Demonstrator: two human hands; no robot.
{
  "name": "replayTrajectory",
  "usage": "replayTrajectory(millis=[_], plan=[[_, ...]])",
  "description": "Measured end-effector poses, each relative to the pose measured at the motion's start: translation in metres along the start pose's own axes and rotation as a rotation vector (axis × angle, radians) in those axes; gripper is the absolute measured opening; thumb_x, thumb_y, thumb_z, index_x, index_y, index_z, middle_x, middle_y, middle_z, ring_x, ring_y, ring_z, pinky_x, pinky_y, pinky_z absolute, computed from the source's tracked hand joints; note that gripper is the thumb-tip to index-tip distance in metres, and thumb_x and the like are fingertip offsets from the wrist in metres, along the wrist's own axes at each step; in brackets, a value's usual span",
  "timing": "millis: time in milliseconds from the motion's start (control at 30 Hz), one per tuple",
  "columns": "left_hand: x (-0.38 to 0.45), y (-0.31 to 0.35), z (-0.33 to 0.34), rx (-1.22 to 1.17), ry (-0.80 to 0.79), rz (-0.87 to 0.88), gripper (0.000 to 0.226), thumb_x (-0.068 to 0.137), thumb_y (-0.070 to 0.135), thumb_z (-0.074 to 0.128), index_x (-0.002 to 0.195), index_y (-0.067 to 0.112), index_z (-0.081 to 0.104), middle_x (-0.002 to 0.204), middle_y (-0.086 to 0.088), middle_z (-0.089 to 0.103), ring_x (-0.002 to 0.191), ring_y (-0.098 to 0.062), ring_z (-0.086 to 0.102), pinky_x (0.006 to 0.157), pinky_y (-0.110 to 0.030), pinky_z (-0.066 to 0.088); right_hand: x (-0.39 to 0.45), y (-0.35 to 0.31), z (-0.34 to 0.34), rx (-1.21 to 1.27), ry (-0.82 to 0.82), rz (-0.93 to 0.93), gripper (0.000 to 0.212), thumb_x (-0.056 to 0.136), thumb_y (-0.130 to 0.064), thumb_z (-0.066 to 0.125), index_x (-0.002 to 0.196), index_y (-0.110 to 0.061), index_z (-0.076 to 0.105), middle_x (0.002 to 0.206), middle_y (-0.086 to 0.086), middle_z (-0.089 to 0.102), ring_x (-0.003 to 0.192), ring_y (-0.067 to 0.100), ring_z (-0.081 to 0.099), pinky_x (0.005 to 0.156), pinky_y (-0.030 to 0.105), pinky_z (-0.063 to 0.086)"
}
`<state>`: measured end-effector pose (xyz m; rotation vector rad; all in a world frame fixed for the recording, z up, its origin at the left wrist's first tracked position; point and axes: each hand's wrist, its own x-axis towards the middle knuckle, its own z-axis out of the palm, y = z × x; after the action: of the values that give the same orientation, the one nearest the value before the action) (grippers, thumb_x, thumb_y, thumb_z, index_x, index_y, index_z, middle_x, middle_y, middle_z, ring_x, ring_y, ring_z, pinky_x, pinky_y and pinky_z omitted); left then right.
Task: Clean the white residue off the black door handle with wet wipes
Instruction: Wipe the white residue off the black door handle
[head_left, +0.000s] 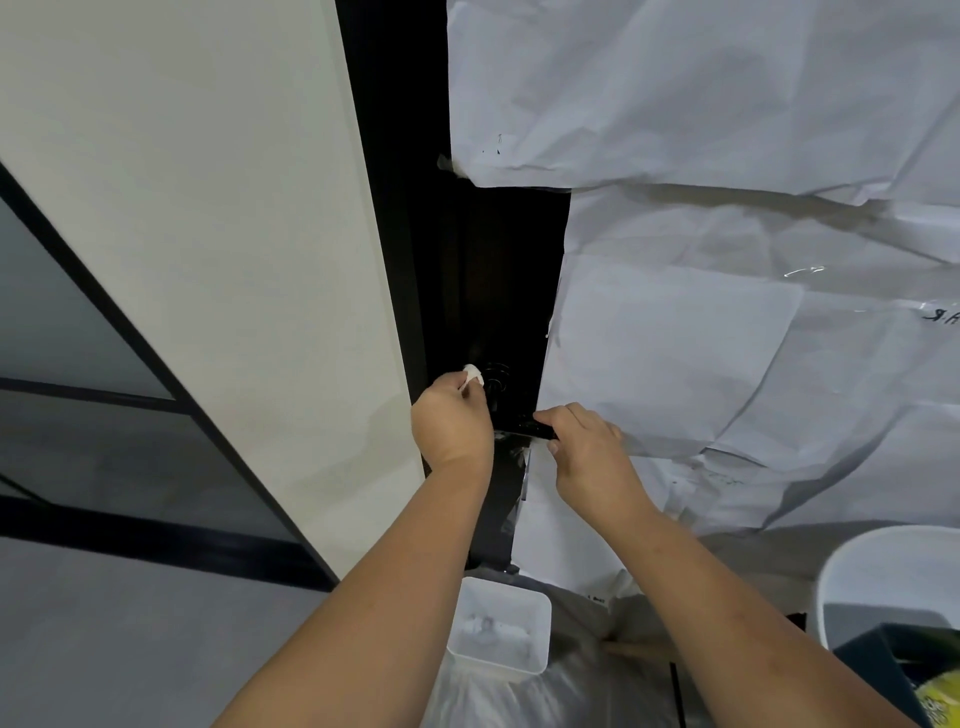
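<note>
Left hand (451, 418) pinches a wet wipe (473, 375); right hand (587, 451) grips the black door handle (524, 428)

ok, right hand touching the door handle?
Touching. The head view shows the right hand with its fingers and thumb curled round the outer end of the black door handle, no gap between them.

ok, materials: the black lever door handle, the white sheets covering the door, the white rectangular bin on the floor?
Black lever door handle: glossy, hard, probably coated metal or plastic; faint highlights show. White sheets covering the door: matte paper, sharply creased, taped on. White rectangular bin: smooth, slightly translucent walls, likely plastic.
</note>
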<state>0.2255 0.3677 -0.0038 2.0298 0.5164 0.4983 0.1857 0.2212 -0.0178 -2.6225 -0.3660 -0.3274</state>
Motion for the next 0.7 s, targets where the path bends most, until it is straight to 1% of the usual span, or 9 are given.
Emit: replayTrajectory(millis=[67, 167, 267, 333, 400, 433, 500, 600, 700], plan=[[0.002, 0.002, 0.000, 0.072, -0.010, 0.073, 0.024, 0.096, 0.017, 0.057, 0.115, 0.009, 0.069, 0.099, -0.010, 0.073, 0.086, -0.025, 0.069, 0.068, -0.022, 0.049, 0.000, 0.001, 0.000, -0.001, 0.009, -0.001, 0.042, 0.082, 0.007, 0.055, 0.117, -0.016, 0.057, 0.106, 0.004, 0.059, 0.097, 0.029, 0.055, 0.084, 0.040, 0.038], [0.005, 0.000, -0.002, 0.163, -0.031, 0.178, 0.027, 0.097, 0.011, 0.053, 0.119, 0.008, 0.068, 0.105, -0.012, 0.070, 0.092, -0.026, 0.067, 0.069, -0.020, 0.043, 0.000, 0.000, 0.001, -0.004, 0.024, 0.001, 0.042, 0.081, 0.007, 0.055, 0.116, -0.016, 0.058, 0.105, 0.003, 0.059, 0.096, 0.029, 0.055, 0.084, 0.041, 0.038], [0.008, 0.001, -0.005, 0.247, -0.062, 0.292, 0.025, 0.095, 0.008, 0.053, 0.114, 0.007, 0.070, 0.102, -0.012, 0.068, 0.087, -0.027, 0.065, 0.066, -0.022, 0.039, 0.000, -0.001, 0.003, -0.001, 0.036, 0.010, 0.041, 0.081, 0.007, 0.055, 0.115, -0.015, 0.058, 0.104, 0.004, 0.059, 0.096, 0.029, 0.055, 0.084, 0.040, 0.038], [0.009, 0.003, -0.007, 0.279, -0.076, 0.418, 0.025, 0.087, -0.001, 0.060, 0.105, 0.009, 0.073, 0.095, -0.010, 0.068, 0.078, -0.027, 0.066, 0.062, -0.022, 0.042, 0.000, -0.001, 0.003, -0.010, 0.034, 0.011, 0.040, 0.082, 0.006, 0.056, 0.116, -0.016, 0.058, 0.104, 0.003, 0.058, 0.096, 0.028, 0.055, 0.085, 0.039, 0.038], [0.014, 0.002, -0.007, 0.280, -0.097, 0.512, 0.033, 0.076, -0.011, 0.064, 0.099, 0.010, 0.075, 0.090, -0.009, 0.070, 0.072, -0.028, 0.066, 0.061, -0.024, 0.046, 0.001, -0.001, 0.003, -0.014, 0.027, 0.010, 0.040, 0.083, 0.005, 0.056, 0.117, -0.017, 0.057, 0.106, 0.002, 0.058, 0.098, 0.027, 0.054, 0.087, 0.039, 0.037], [0.016, 0.001, -0.009, 0.290, -0.118, 0.551, 0.034, 0.075, -0.012, 0.065, 0.099, 0.010, 0.075, 0.090, -0.009, 0.070, 0.072, -0.029, 0.067, 0.062, -0.025, 0.049, 0.000, 0.000, 0.003, -0.014, 0.022, 0.009, 0.041, 0.083, 0.005, 0.056, 0.117, -0.017, 0.057, 0.106, 0.002, 0.058, 0.099, 0.026, 0.054, 0.087, 0.039, 0.037], [0.021, 0.000, -0.015, 0.291, -0.173, 0.630, 0.031, 0.080, -0.008, 0.066, 0.104, 0.010, 0.074, 0.095, -0.007, 0.069, 0.078, -0.026, 0.067, 0.068, -0.027, 0.054, 0.001, 0.000, 0.004, -0.016, 0.016, 0.004, 0.041, 0.083, 0.005, 0.056, 0.117, -0.017, 0.056, 0.106, 0.001, 0.058, 0.099, 0.026, 0.054, 0.086, 0.038, 0.037], [0.021, 0.000, -0.023, 0.219, -0.209, 0.634, 0.027, 0.086, -0.001, 0.065, 0.110, 0.012, 0.073, 0.102, -0.002, 0.067, 0.084, -0.020, 0.065, 0.075, -0.025, 0.055, 0.001, 0.002, 0.003, -0.012, 0.011, -0.002, 0.041, 0.083, 0.004, 0.056, 0.118, -0.017, 0.057, 0.107, 0.001, 0.058, 0.100, 0.027, 0.054, 0.085, 0.039, 0.037], [0.014, -0.002, -0.028, 0.180, -0.127, 0.625, 0.027, 0.087, 0.000, 0.064, 0.110, 0.010, 0.072, 0.102, -0.004, 0.066, 0.081, -0.020, 0.065, 0.074, -0.025, 0.055, 0.001, 0.002, 0.003, 0.004, 0.012, -0.004, 0.040, 0.083, 0.005, 0.056, 0.118, -0.015, 0.057, 0.108, 0.002, 0.059, 0.100, 0.027, 0.054, 0.085, 0.038, 0.036]])
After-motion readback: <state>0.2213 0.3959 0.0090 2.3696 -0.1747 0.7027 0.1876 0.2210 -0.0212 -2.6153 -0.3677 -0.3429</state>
